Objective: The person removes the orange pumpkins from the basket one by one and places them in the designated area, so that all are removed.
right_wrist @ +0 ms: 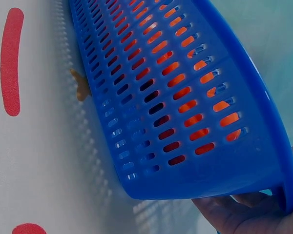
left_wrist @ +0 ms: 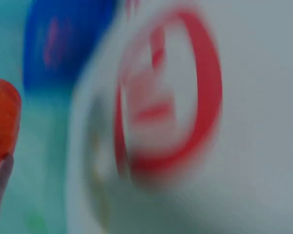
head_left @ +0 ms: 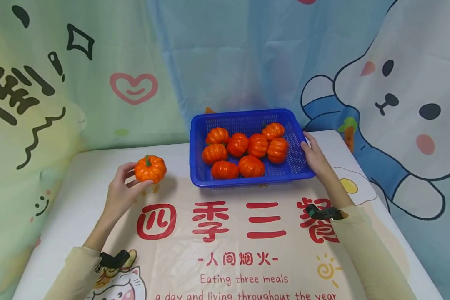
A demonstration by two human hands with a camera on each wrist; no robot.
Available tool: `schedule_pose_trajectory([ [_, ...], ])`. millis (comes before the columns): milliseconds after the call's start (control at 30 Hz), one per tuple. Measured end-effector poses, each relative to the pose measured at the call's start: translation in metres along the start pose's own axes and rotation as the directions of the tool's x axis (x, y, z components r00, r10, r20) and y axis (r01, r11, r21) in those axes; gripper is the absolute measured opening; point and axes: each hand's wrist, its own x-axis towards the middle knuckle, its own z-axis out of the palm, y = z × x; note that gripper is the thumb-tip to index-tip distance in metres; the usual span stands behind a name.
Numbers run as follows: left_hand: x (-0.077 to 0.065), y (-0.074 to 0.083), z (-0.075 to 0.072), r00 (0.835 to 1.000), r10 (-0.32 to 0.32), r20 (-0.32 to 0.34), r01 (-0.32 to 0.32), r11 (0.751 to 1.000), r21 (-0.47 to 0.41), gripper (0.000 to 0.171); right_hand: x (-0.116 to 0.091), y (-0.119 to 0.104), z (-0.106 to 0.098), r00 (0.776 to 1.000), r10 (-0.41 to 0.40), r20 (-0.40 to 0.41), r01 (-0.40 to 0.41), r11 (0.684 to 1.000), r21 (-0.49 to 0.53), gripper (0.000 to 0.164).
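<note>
At far L, the pale curtain [head_left: 225,62] w/ a pink heart [head_left: 135,92] hangs behind the bench [head_left: 93,166]. The L sleeve [head_left: 73,275] comes in over the near-L part of the bench, w/ a black device [head_left: 114,259] at the wrist. The L hand [head_left: 124,185] is near the bench's far-L corner, and its fingers and thumb are pinching one orange pumpkin [head_left: 150,168], green stem upward. This pumpkin is over the bench, a bit inside the far edge; its shadow falls just to the R. In the L wrist view the bench print is blurred, and only part of the pumpkin is seen. In front, red characters [head_left: 211,221] are printed across the bench top. Next to the R, well apart from this pumpkin, a blue basket [head_left: 253,182] is by the far edge, R of the middle; approx. half of it, or more, is filled w/ eight orange-red pumpkins [head_left: 258,145], lying close together. At its R end, near the far-R corner, the R hand [head_left: 315,156] grips the rim, fingers curled under it, acc. to the R wrist view. Then come the R sleeve [head_left: 371,250], a printed egg [head_left: 348,186] by the R edge, and a big white rabbit [head_left: 397,91] on the curtain.
</note>
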Motion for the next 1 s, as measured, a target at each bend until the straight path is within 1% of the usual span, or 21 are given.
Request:
schedule_pose_trajectory([
  [67, 0.010, -0.023, -0.013, 0.998, -0.055, -0.038, 0.058, 0.996, 0.069, 0.068, 0.001, 0.000, 0.000, 1.000, -0.006, -0.001, 0.006, 1.000, 0.003, 0.060],
  [133, 0.018, -0.043, -0.025, 0.987, -0.146, -0.074, 0.154, 0.980, 0.128, 0.069, 0.001, 0.000, 0.000, 1.000, -0.004, 0.001, 0.004, 1.000, 0.003, 0.060],
  [167, 0.021, -0.052, -0.030, 0.977, -0.189, -0.097, 0.202, 0.969, 0.145, 0.069, 0.002, 0.000, 0.000, 1.000, -0.004, 0.001, 0.004, 1.000, 0.000, 0.060],
  [233, 0.027, -0.064, -0.037, 0.951, -0.275, -0.141, 0.294, 0.946, 0.139, 0.071, 0.002, 0.000, 0.000, 1.000, 0.000, -0.003, 0.000, 1.000, 0.000, 0.060],
  [300, 0.033, -0.071, -0.044, 0.924, -0.337, -0.179, 0.360, 0.926, 0.116, 0.073, 0.002, 0.001, -0.001, 1.000, 0.004, -0.004, -0.004, 1.000, -0.002, 0.060],
  [333, 0.035, -0.073, -0.046, 0.913, -0.357, -0.198, 0.381, 0.919, 0.099, 0.073, 0.002, 0.001, -0.001, 1.000, 0.004, -0.004, -0.004, 1.000, -0.003, 0.060],
  [400, 0.040, -0.075, -0.049, 0.896, -0.390, -0.213, 0.414, 0.907, 0.081, 0.075, 0.002, 0.001, -0.001, 1.000, 0.004, -0.007, -0.004, 1.000, -0.002, 0.060],
  [467, 0.043, -0.077, -0.051, 0.885, -0.412, -0.218, 0.438, 0.895, 0.087, 0.075, 0.001, 0.000, -0.001, 1.000, 0.002, -0.006, -0.002, 1.000, 0.000, 0.059],
  [667, 0.049, -0.082, -0.053, 0.879, -0.419, -0.227, 0.451, 0.885, 0.116, 0.076, 0.000, -0.001, 0.000, 1.000, 0.013, -0.001, -0.013, 1.000, 0.000, 0.059],
  [900, 0.049, -0.085, -0.054, 0.857, -0.477, -0.197, 0.500, 0.861, 0.092, 0.079, 0.000, -0.001, -0.001, 1.000, 0.013, -0.005, -0.013, 1.000, 0.002, 0.058],
  [1000, 0.049, -0.085, -0.054, 0.855, -0.481, -0.194, 0.504, 0.859, 0.093, 0.078, 0.000, 0.000, -0.001, 1.000, 0.017, 0.000, -0.017, 1.000, 0.002, 0.058],
])
